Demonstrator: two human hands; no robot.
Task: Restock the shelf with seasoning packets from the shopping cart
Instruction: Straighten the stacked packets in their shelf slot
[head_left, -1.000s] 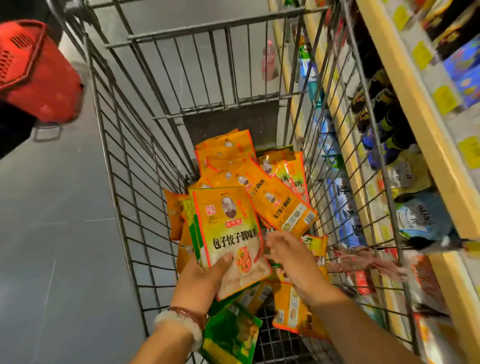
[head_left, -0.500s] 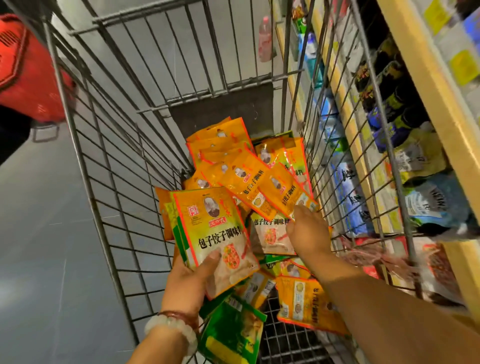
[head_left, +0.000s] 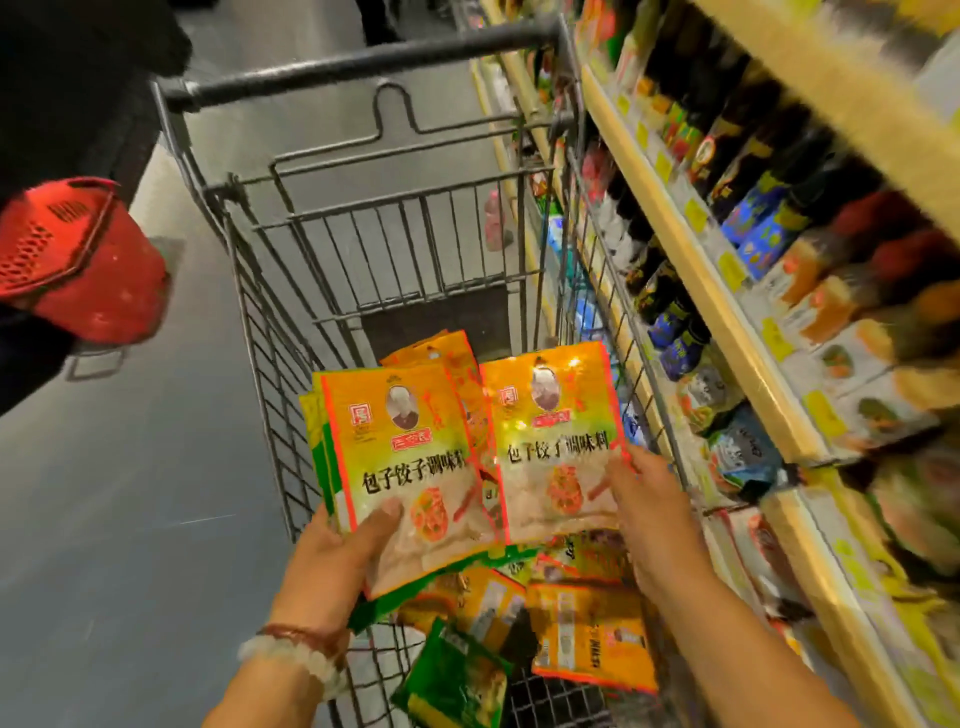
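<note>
Left hand (head_left: 343, 551) at 6 o'clock, gripping a stack of seasoning packets (head_left: 400, 457), thumb pressed on the front of the top one, fingers hidden behind; stack upright, above the shopping cart (head_left: 270, 332); beaded bracelet (head_left: 306, 660) on the wrist. Right hand (head_left: 649, 519) at 4 o'clock, holding a single seasoning packet (head_left: 556, 441) at its lower right edge, fingers spread over the front; grip behind not visible. Single packet just beside the stack, to the right, left edge touching or overlapping it, cannot tell which; both with orange-yellow fronts, a portrait and dark Chinese characters. More loose packets (head_left: 592, 634) lying in the cart bottom at 5 o'clock, orange ones, and a green packet (head_left: 457, 680) at 6 o'clock. Shelf (head_left: 691, 260) running from 1 o'clock to 4 o'clock, close beside the cart, carrying dark sauce bottles (head_left: 727, 130) and yellow price tags (head_left: 696, 215). Red shopping basket (head_left: 78, 260) at 9 o'clock over the grey floor (head_left: 130, 493), blurred.
</note>
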